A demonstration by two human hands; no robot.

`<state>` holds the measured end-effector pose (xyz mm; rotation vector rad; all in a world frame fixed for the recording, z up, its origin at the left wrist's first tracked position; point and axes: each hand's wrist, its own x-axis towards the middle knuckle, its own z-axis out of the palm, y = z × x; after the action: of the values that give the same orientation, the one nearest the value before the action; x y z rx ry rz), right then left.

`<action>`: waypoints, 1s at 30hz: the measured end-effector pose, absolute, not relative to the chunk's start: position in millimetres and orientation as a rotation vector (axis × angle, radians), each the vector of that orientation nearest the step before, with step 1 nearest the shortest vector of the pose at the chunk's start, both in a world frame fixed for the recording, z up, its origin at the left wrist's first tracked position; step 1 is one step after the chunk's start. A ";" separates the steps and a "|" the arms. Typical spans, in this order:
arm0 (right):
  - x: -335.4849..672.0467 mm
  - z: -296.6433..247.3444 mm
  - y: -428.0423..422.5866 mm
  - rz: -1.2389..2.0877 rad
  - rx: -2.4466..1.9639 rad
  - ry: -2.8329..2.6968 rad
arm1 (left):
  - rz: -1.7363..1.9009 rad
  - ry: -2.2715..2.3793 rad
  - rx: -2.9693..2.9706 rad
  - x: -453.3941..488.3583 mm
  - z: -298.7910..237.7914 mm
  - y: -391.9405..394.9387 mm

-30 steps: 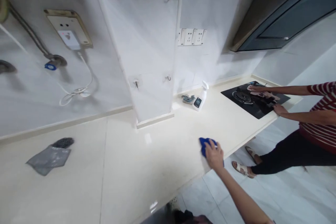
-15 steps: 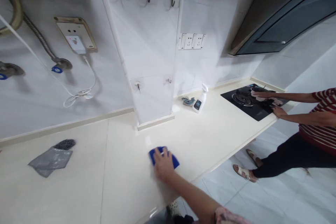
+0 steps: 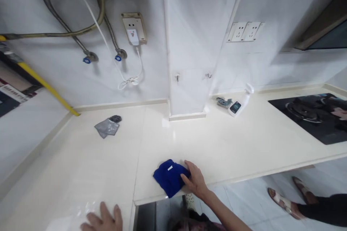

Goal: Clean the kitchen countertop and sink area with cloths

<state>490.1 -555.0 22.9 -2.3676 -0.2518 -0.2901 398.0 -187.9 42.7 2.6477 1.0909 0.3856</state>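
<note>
A swing of the view to the left since the earlier frame, with more counter now in sight and the blue cloth lying bunched near the front edge, no palm flat on top of it. At upper left, braided steel hoses ending in blue-tagged valves. To their right, a white socket plate with a white cable trailing down the wall. On the pale stone counter, a crumpled grey bag with a dark wad at one end. At bottom left, the left hand, spread and palm down, cut off by the frame; whether pressing on the counter, impossible to tell. Next, the cloth: folded, soft, light and limp by the look of it, likely to slide on the glossy top, and probably easiest to pinch by a folded edge. Just beside it, the right hand, fingers loosely spread against its right side, with no pinch. Farther right, a spray bottle and a black gas hob, with another person's sandalled feet on the floor below.
</note>
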 end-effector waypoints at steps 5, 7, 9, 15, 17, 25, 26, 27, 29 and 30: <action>481.5 21.7 -538.9 -0.295 -2.403 -0.279 | 0.284 0.432 2.514 419.1 38.4 -232.3; 488.8 20.6 -538.3 -0.225 -2.399 -0.259 | 0.234 0.295 2.397 436.7 40.1 -259.6; 496.8 19.1 -540.8 -0.135 -2.368 -0.233 | 0.211 0.238 2.332 455.1 45.6 -285.7; 506.4 36.1 -543.6 0.010 -1.889 -0.063 | 0.160 0.173 2.244 484.8 63.7 -323.6; 510.7 49.3 -544.2 0.094 -1.668 0.005 | 0.105 0.200 2.185 488.1 67.2 -325.9; 531.6 46.8 -583.6 -0.316 -1.870 0.144 | 0.020 0.379 1.983 495.2 65.4 -333.7; 529.7 42.6 -587.7 -0.397 -1.966 0.097 | 0.002 0.375 1.986 493.1 64.2 -334.5; 526.8 39.6 -589.7 -0.444 -2.050 0.011 | -0.013 0.365 1.995 490.8 63.3 -335.1; 519.7 38.7 -586.0 -0.435 -2.189 -0.236 | -0.042 0.333 2.025 487.6 62.4 -336.0; 516.3 40.5 -580.8 -0.403 -2.256 -0.347 | -0.055 0.311 2.045 487.6 62.1 -336.6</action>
<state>516.3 -580.8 40.5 -2.2559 -0.3469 -0.4025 487.6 -336.6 62.1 2.0455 0.3107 -0.0550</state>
